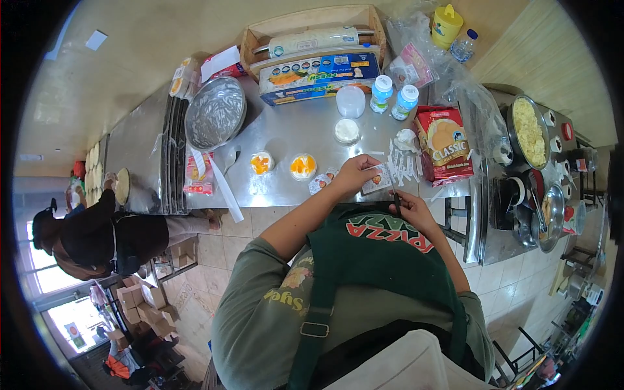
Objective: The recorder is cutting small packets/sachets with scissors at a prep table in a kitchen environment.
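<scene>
My left hand pinches a small printed paper sheet above the steel table's front edge. In my right hand is a pair of dark-handled scissors, their blades pointing up at the sheet's right edge. Narrow white paper strips lie in a heap just beyond the sheet. Left of my left wrist, partly hidden by it, are printed paper pieces. Two clear cups with white cream and orange fruit pieces, one nearer and one farther left, stand on the table.
A steel mixing bowl smeared with cream stands left, a spoon near it. Ahead are a cling-film box, two blue bottles and a cream-filled tub. A red biscuit pack stands right. Another person works at left.
</scene>
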A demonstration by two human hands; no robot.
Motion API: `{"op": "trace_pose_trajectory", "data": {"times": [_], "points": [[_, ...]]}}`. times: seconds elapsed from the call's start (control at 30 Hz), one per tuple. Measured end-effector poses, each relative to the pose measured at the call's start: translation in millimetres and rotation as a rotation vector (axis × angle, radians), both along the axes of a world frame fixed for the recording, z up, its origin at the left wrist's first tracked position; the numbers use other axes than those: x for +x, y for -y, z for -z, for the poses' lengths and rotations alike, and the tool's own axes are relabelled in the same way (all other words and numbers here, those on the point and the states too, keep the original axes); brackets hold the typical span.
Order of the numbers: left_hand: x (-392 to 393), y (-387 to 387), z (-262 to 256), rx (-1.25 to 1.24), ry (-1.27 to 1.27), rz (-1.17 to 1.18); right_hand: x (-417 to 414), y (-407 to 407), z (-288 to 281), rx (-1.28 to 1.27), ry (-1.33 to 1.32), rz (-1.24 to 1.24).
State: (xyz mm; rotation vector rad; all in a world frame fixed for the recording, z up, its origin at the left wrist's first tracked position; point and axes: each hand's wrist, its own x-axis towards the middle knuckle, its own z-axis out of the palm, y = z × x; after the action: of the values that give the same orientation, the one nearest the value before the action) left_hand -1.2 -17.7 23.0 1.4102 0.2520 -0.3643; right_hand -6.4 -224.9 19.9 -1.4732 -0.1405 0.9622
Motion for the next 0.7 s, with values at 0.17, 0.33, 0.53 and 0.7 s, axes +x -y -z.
{"op": "trace_pose_trajectory", "data": {"times": [0.17, 0.33, 0.53, 0.7], "points": [[0.0, 5.0, 6.5, -0.107, -0.024, -0.037, -1.5, 4.3, 7.7, 0.047, -0.044, 0.022], [-3.1, 12.1, 10.7, -0.229, -0.049, -0.137, 5.5, -4.5, -3.8, 0.015, 0.086, 0.223], [-7.2, 20.2, -0.7, -0.261, -0.077, -0.150, 20.8, -25.5, -17.7, 0.070, 0.177, 0.432], [1.4, -0.1, -19.5, -0.132, -0.050, -0.020, 36.5, -21.7, -19.6, 0.002, 0.240, 0.226]]}}
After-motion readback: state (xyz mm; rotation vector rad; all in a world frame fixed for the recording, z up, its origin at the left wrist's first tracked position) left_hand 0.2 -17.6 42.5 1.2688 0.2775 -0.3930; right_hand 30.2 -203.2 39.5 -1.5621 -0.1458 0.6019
